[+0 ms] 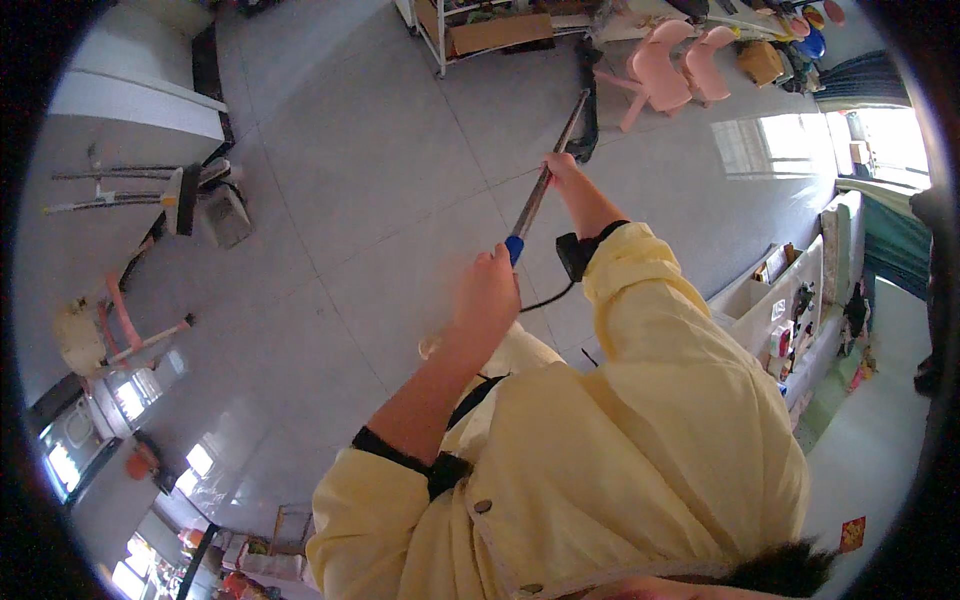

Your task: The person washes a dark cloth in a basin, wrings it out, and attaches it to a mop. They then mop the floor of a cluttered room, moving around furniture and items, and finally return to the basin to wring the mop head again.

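Note:
My left hand [487, 294] is closed around the blue-ended top of a long metal pole [534, 196]. Further down the same pole, my right hand [562, 169] wraps around it. The pole slants away from me to a long dark head [590, 112] on the floor, likely a flat mop or broom; its exact kind is hard to tell. That head lies beside a pink plastic chair [660, 71]. Black straps circle both my forearms, and a black device [574, 256] sits at the right wrist with a cable hanging from it.
Grey tiled floor [360, 180] spreads around me. A white wheeled rack [442, 45] with a cardboard box stands ahead. To the left are a dustpan [225, 217] with long-handled tools and a small chair [82, 337]. A white storage unit [780, 300] lines the right side.

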Tool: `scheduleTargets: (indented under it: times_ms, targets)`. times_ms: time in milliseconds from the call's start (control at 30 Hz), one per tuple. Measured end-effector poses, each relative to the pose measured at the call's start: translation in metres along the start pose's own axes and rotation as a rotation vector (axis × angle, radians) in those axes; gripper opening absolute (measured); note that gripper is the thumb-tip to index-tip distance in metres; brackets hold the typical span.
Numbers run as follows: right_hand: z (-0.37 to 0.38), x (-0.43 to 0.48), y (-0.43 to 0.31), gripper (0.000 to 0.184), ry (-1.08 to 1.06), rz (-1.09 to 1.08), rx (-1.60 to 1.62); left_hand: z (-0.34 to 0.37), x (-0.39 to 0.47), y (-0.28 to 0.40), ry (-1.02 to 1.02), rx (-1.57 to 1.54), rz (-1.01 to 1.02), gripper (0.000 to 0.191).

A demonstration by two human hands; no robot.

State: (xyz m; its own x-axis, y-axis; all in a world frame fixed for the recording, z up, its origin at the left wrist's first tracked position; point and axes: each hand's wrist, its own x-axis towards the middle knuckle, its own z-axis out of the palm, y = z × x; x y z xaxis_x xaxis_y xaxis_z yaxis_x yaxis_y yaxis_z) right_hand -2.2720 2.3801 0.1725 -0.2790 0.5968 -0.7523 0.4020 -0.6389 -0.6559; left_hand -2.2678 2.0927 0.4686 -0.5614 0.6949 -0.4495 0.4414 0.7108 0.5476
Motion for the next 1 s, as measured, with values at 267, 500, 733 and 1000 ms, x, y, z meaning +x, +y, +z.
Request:
scheduleTargets:
  times_ms: [267, 500, 733, 1000]
  targets:
    - [0.011, 0.028, 0.027, 0.011, -0.202, -0.264, -0.939, -0.043, -0.019, 0.011, -0.133, -0.245, -0.15, 0.037]
    - [0.043, 0.028, -0.055, 0.011, 0.008, -0.042, -0.032, -0.06, 0.066, 0.024, -0.035, -0.432, -0.073, 0.038]
    - [0.037, 0.055, -0.105, 0.006, -0.015, -0.105, -0.178, -0.022, 0.108, 0.049, -0.061, -0.649, -0.224, 0.043]
    - [0.01, 0.118, -0.091, 0.027, -0.146, -0.214, -0.685, -0.02, 0.11, 0.083, -0.269, -0.722, -0.337, 0.052]
